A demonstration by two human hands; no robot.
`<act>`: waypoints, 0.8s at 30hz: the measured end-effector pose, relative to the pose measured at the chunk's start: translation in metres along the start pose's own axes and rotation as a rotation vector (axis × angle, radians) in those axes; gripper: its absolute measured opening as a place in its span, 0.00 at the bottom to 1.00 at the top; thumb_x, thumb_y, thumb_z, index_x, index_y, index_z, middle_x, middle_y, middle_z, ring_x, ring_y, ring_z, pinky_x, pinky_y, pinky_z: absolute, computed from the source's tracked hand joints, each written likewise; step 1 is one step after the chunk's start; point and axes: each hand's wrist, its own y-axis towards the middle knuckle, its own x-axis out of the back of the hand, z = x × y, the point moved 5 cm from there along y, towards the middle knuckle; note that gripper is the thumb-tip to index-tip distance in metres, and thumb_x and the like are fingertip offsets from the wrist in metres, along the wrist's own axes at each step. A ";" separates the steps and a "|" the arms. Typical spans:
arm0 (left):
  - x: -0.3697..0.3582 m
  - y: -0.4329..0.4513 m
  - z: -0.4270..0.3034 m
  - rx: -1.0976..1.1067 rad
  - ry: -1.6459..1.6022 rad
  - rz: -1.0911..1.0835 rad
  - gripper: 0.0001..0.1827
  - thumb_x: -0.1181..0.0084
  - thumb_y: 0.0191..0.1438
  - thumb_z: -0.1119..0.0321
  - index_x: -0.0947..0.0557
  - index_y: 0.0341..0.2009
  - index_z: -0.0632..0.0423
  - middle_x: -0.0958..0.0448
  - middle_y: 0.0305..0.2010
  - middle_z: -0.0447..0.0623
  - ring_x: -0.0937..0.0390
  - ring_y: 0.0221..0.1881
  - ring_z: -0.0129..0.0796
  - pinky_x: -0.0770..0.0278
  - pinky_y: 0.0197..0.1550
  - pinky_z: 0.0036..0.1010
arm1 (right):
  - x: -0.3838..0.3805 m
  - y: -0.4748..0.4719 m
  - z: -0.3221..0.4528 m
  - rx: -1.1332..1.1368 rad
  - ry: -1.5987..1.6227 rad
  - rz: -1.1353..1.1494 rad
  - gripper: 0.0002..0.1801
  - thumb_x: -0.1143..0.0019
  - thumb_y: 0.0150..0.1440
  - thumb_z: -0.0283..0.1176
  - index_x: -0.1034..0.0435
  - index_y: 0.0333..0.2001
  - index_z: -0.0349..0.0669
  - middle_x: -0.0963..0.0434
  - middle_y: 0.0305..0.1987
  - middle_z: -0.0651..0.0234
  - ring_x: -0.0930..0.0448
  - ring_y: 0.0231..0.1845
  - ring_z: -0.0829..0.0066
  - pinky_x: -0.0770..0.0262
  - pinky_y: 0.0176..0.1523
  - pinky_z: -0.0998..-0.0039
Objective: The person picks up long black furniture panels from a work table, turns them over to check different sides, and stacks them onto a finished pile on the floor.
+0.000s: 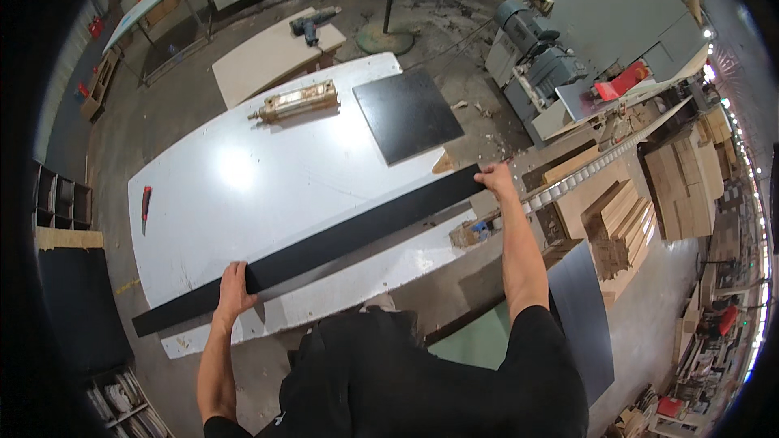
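A long, narrow black board runs slantwise across the near part of a white tabletop. My left hand grips it toward its left end, fingers over the far edge. At the other end, my right hand pinches the board's corner. Beyond the strip lie a square black panel and a metal pneumatic cylinder. A screwdriver with a red and black handle rests near the table's left edge.
A cordless drill lies on a pale board behind the table. Motor-driven machinery stands at the far right. Stacked wood strips and a leaning grey-blue sheet are to my right. A shelf unit stands left.
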 end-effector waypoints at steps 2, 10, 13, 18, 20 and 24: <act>-0.002 0.005 0.000 -0.006 -0.011 0.009 0.48 0.29 0.27 0.69 0.33 0.58 0.62 0.34 0.57 0.65 0.36 0.59 0.63 0.35 0.62 0.45 | 0.006 0.004 -0.011 -0.043 0.042 -0.027 0.13 0.25 0.40 0.25 0.19 0.31 0.32 0.19 0.25 0.65 0.21 0.27 0.75 0.24 0.32 0.69; -0.025 0.005 0.010 -0.016 0.067 0.059 0.55 0.29 0.24 0.67 0.39 0.62 0.62 0.36 0.57 0.66 0.38 0.60 0.62 0.41 0.64 0.48 | 0.000 0.016 -0.010 -0.014 -0.130 0.004 0.20 0.26 0.40 0.34 0.19 0.36 0.34 0.16 0.29 0.59 0.17 0.29 0.68 0.20 0.37 0.66; 0.026 0.004 -0.041 -0.125 0.050 0.085 0.42 0.33 0.41 0.63 0.34 0.60 0.66 0.29 0.54 0.71 0.32 0.54 0.67 0.35 0.58 0.52 | -0.004 0.008 -0.009 -0.060 -0.114 -0.023 0.20 0.27 0.41 0.35 0.19 0.38 0.36 0.16 0.35 0.56 0.16 0.36 0.64 0.20 0.43 0.65; 0.039 -0.003 -0.049 -0.092 0.026 0.106 0.45 0.32 0.42 0.61 0.35 0.63 0.66 0.31 0.57 0.71 0.34 0.58 0.67 0.37 0.62 0.52 | -0.009 0.003 -0.008 -0.155 -0.137 -0.006 0.22 0.27 0.43 0.38 0.19 0.43 0.43 0.17 0.47 0.60 0.18 0.49 0.57 0.21 0.54 0.63; 0.037 -0.005 -0.047 -0.095 0.017 0.101 0.45 0.32 0.42 0.60 0.35 0.62 0.67 0.31 0.57 0.71 0.34 0.58 0.67 0.37 0.62 0.51 | -0.009 0.001 -0.005 -0.170 -0.117 -0.001 0.22 0.27 0.44 0.37 0.19 0.44 0.42 0.17 0.48 0.59 0.19 0.51 0.57 0.21 0.55 0.62; 0.042 -0.005 -0.051 -0.103 -0.027 0.097 0.44 0.33 0.41 0.60 0.34 0.62 0.67 0.31 0.57 0.71 0.34 0.58 0.67 0.36 0.61 0.51 | -0.007 -0.004 -0.001 -0.201 -0.104 -0.013 0.22 0.28 0.46 0.33 0.20 0.46 0.40 0.19 0.50 0.56 0.20 0.53 0.55 0.22 0.55 0.59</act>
